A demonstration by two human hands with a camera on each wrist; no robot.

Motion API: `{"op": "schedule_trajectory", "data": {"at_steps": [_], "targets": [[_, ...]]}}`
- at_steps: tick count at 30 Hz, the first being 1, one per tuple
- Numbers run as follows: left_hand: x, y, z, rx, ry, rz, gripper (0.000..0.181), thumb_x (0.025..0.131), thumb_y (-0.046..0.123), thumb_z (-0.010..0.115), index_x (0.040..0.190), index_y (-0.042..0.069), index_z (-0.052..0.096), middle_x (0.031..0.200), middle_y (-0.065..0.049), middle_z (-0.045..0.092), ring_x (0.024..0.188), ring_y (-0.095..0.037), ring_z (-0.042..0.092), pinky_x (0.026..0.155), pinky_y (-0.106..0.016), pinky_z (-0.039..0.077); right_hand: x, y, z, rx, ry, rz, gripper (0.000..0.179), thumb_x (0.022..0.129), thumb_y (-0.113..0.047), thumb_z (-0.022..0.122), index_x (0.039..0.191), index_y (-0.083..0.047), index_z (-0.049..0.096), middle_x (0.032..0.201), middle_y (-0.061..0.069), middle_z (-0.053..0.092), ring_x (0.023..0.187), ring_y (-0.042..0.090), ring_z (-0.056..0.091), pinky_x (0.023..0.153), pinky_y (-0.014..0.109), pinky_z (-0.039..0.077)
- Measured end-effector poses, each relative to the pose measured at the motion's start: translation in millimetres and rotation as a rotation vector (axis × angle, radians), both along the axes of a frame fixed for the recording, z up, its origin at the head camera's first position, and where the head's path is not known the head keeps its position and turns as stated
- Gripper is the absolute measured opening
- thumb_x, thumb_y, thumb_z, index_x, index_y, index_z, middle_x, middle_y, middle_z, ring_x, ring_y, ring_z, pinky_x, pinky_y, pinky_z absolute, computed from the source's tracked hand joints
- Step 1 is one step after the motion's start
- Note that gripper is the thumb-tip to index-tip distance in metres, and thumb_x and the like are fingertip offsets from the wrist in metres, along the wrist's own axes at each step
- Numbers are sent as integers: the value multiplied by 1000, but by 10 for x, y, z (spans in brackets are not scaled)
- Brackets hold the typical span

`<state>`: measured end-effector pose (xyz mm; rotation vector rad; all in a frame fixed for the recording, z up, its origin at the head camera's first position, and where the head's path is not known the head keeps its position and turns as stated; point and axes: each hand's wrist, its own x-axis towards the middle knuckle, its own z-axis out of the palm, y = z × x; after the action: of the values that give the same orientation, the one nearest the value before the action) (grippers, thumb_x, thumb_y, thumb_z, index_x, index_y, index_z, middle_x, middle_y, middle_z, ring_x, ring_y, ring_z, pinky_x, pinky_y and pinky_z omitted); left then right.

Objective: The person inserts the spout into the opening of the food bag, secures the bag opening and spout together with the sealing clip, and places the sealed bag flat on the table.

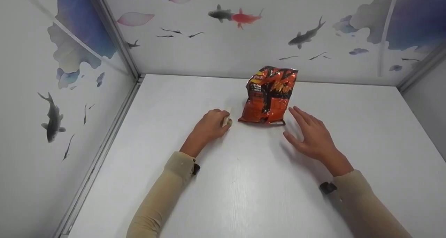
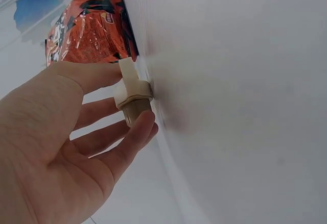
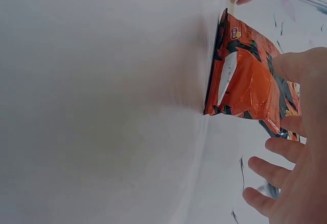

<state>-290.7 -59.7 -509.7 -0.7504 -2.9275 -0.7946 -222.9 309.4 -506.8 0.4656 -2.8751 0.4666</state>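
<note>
My left hand [image 1: 210, 124] holds a small cream plastic piece [image 2: 135, 89] between thumb and fingers, close over the table. This piece has a flat tab, a round collar and a short tan tube; the right wrist view shows its round hole. Just right of it, an orange and black snack bag [image 1: 268, 98] stands upright on its bottom edge, puffed out. My right hand [image 1: 312, 133] is to the right of the bag, fingers spread and holding nothing, fingertips near the bag's side. In the right wrist view, the bag's lower side [image 3: 250, 89] shows a white patch.
The white table [image 1: 223, 189] runs to a back wall [image 1: 195, 53] printed with fish and leaves, close behind the bag. A side wall [image 1: 28, 74] with a metal frame rail borders the left. Another wall [image 1: 427, 77] stands at the right.
</note>
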Motion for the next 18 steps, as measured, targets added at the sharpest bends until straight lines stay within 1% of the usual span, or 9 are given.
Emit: {"op": "schedule_trajectory", "data": {"at_steps": [3,5,8,12,14,18], "targets": [[-1,7,2,27,-2,-4,24,103,14,75,124,2,75,110,-15,76,98,-23,71,89,-40,64,9,-2,0,3,-4,0,86,103,-53,68,174,-28,25,177,9,34,156,43,42,124,71,35],[3,8,8,45,-9,-4,22,102,13,76,122,2,75,107,-15,75,95,-22,70,87,-41,64,12,-2,-5,5,1,2,85,103,-52,68,173,-26,27,177,9,35,156,42,43,124,70,36],[8,9,17,60,-24,3,23,102,12,76,122,2,74,107,-15,74,95,-22,70,86,-41,64,16,-7,-7,9,-3,0,85,103,-50,69,173,-26,28,177,9,35,156,42,44,123,70,38],[19,15,33,58,-36,17,27,103,14,75,127,2,72,112,-16,74,98,-23,71,86,-42,64,24,-20,-2,16,-23,-9,84,103,-50,69,173,-27,27,178,9,34,156,42,43,123,71,37],[32,22,42,56,-28,24,29,104,15,74,130,2,71,115,-16,73,98,-23,70,86,-41,64,28,-23,2,16,-27,-10,83,104,-50,68,173,-27,27,178,8,34,156,42,43,123,71,37],[67,38,68,62,23,18,33,105,16,72,136,3,67,121,-16,71,101,-24,68,86,-40,63,39,-18,13,1,-9,-6,81,103,-48,69,172,-27,30,177,7,35,155,41,44,122,70,39]]}}
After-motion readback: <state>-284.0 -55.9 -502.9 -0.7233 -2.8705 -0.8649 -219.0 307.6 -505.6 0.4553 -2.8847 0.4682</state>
